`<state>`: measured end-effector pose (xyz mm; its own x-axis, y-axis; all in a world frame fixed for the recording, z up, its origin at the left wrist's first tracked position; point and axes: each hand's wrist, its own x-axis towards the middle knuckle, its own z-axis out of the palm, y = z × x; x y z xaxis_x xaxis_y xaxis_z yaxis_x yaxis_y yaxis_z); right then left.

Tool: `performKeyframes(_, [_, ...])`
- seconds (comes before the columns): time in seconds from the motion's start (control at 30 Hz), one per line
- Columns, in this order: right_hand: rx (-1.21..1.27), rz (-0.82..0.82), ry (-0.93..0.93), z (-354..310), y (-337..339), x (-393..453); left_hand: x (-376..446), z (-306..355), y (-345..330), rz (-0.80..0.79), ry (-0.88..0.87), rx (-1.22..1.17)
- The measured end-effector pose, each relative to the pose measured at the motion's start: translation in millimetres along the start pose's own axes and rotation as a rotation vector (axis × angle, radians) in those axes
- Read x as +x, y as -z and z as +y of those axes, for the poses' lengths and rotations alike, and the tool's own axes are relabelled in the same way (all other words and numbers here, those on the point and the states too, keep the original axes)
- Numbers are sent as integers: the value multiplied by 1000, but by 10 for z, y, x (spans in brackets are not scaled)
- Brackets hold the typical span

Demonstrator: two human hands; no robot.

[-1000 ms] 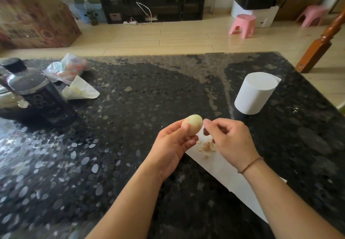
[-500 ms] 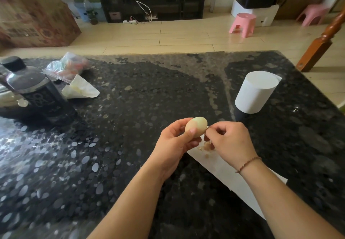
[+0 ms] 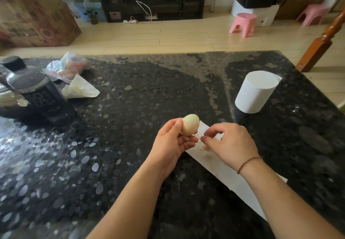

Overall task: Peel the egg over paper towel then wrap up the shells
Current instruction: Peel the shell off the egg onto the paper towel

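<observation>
My left hand (image 3: 174,141) holds a pale, mostly peeled egg (image 3: 190,124) upright above the near end of a white paper towel sheet (image 3: 222,171) that lies on the black speckled table. My right hand (image 3: 228,144) hovers just right of the egg, low over the sheet, thumb and forefinger pinched together; whether a bit of shell is between them I cannot tell. Small brown shell fragments (image 3: 202,148) lie on the sheet under that hand.
A white paper towel roll (image 3: 256,91) stands behind my right hand. At the far left are a dark bottle (image 3: 35,93), a metal pot, a plastic bag (image 3: 68,67) and a crumpled white paper (image 3: 80,88). The table's far edge meets a wooden floor.
My right hand has drawn away from the egg, down and to the right toward the sheet. The egg has turned a little in my left hand.
</observation>
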<state>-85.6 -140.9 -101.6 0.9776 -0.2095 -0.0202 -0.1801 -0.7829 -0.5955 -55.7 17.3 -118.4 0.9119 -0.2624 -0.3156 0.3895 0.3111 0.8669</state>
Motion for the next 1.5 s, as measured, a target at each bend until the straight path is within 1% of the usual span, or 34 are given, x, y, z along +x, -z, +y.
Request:
performKeyframes(0.03, [48,41,13,-9,2,2,0,-4,0,-1,-5,5])
performKeyframes(0.1, [230,102,16,-44,2,-3,-6,-8,0,-13,-20,23])
performKeyframes(0.17, [373,101,-30,-97,-3,-13,-16,-9,-6,-33,-34,46])
performKeyframes(0.53, [391,98,-90,-129,-33,-14,-16,-22,14,-81,-52,57])
performKeyframes(0.77, [318,109,-121,-92,-36,-4,-26,-12,9,-139,-50,74])
performKeyframes(0.83, [290,84,-112,-91,-34,1,-22,-7,20,-143,-51,82])
performKeyframes(0.9, [258,59,-96,-101,-37,-2,-21,2,33,-149,-56,115])
performKeyframes(1.03, [176,86,-78,-99,-28,-10,-17,-5,46,-160,-75,196])
performKeyframes(1.23, [209,93,-67,-33,12,30,-35,22,14,-186,-55,77])
performKeyframes(1.27, [178,76,-57,-18,15,32,-37,27,7,-184,-48,59])
performKeyframes(1.4, [-96,-18,-42,-2,7,11,-27,25,7,-133,-13,-9])
performKeyframes(1.5, [-138,-1,-39,13,-11,18,-12,9,18,-114,-10,-21])
